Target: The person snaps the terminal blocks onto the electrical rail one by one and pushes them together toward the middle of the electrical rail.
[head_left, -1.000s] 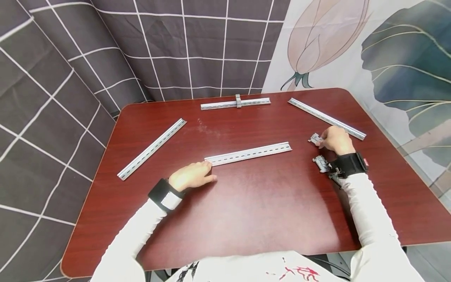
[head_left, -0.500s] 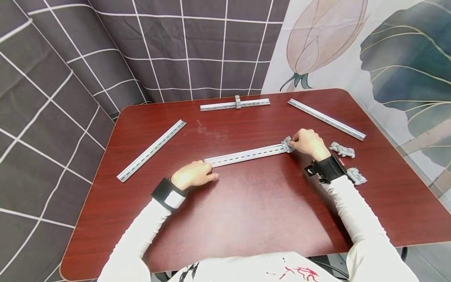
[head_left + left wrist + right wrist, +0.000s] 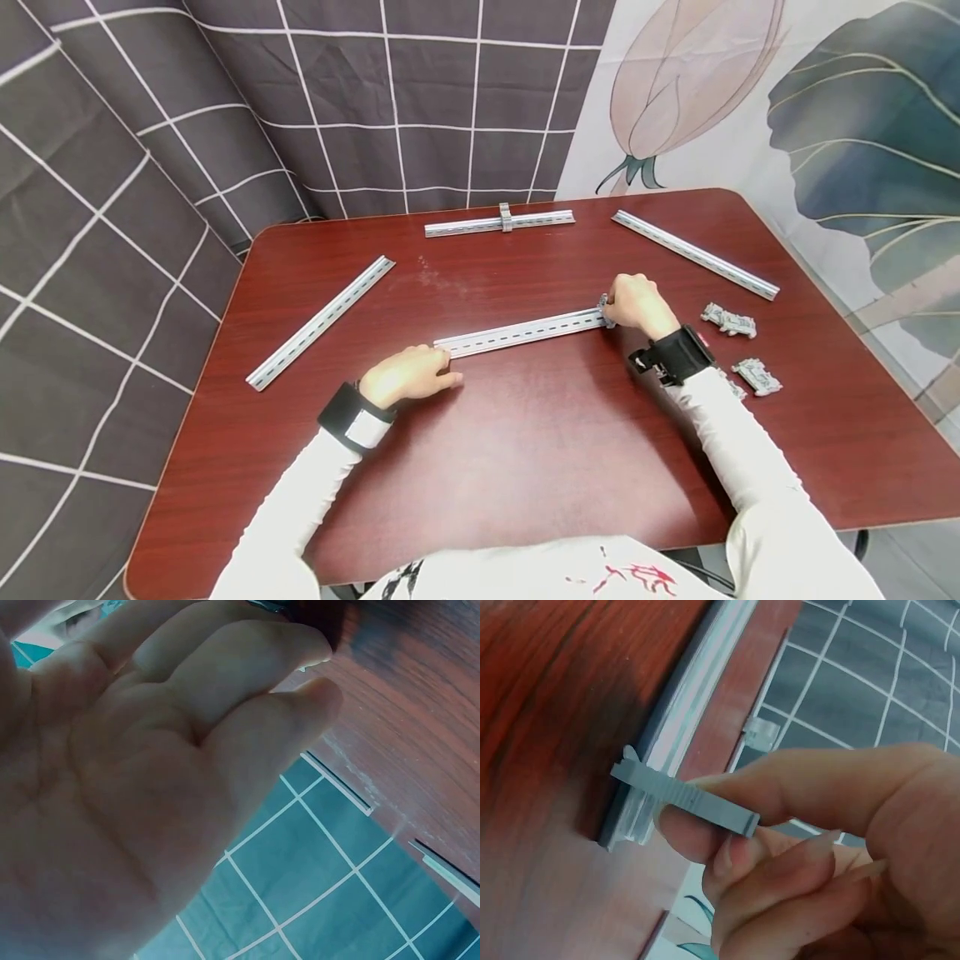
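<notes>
A slotted metal DIN rail (image 3: 525, 332) lies at the middle of the table. My left hand (image 3: 405, 375) rests on its left end, fingertips on the metal and thumb held apart from it. At the right end, my right hand (image 3: 641, 304) pinches a thin grey terminal block (image 3: 694, 801) between thumb and fingers. In the right wrist view the block lies across the rail, near its end; whether it is clipped on cannot be told. In the left wrist view the left palm (image 3: 112, 802) hides most of the rail.
Loose terminal blocks (image 3: 729, 320) lie right of the right hand, one partly behind the sleeve. Other rails lie at the left (image 3: 321, 323), the back right (image 3: 696, 254) and the back; the back rail (image 3: 465, 226) carries a grey block (image 3: 506, 217).
My right hand has picked up a terminal block at the right and brought it left onto the rail's right end, then slightly further left. The left hand has stayed in place.
</notes>
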Demonstrator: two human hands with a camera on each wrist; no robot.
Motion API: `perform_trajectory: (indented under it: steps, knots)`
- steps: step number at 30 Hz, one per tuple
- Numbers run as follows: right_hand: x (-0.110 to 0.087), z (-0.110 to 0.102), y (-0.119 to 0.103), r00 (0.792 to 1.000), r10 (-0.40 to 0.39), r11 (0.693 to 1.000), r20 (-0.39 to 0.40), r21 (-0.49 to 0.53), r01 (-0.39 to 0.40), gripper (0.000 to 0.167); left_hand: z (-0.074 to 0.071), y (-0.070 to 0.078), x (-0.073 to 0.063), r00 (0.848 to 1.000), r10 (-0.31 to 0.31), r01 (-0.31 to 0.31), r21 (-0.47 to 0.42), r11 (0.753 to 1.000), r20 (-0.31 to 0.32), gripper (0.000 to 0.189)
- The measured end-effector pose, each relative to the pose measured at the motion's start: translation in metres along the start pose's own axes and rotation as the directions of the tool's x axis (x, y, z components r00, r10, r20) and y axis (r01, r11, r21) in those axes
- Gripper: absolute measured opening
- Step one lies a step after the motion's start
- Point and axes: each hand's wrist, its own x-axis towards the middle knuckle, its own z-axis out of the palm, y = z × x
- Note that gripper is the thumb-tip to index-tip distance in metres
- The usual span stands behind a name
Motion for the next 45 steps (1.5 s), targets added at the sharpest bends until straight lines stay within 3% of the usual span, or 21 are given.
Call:
perform_trajectory:
  steps: [10,24,37,45]
  knots:
    - [0.005,0.006,-0.01,1.0,0.005,0.997,0.021,0.072,-0.007,0.033,-0.003,0.002,-0.002,1.0,-0.015,0.015,0.015,1.0,0.003,0.029]
    - [-0.001,0.014,-0.037,0.998,-0.055,0.993,-0.011,0.105,0.056,0.039,-0.001,0.013,0.001,0.999,-0.048,0.047,0.078,0.996,0.0,0.033]
    - [-0.002,0.03,-0.072,0.993,-0.118,0.987,0.008,0.114,0.117,0.034,0.002,0.013,-0.005,0.999,-0.028,0.03,0.087,0.996,-0.019,0.031]
    - [-0.004,0.033,-0.088,0.99,-0.139,0.985,-0.02,0.102,0.14,0.037,0.003,0.012,-0.006,0.999,-0.026,0.028,0.076,0.997,-0.029,0.03]
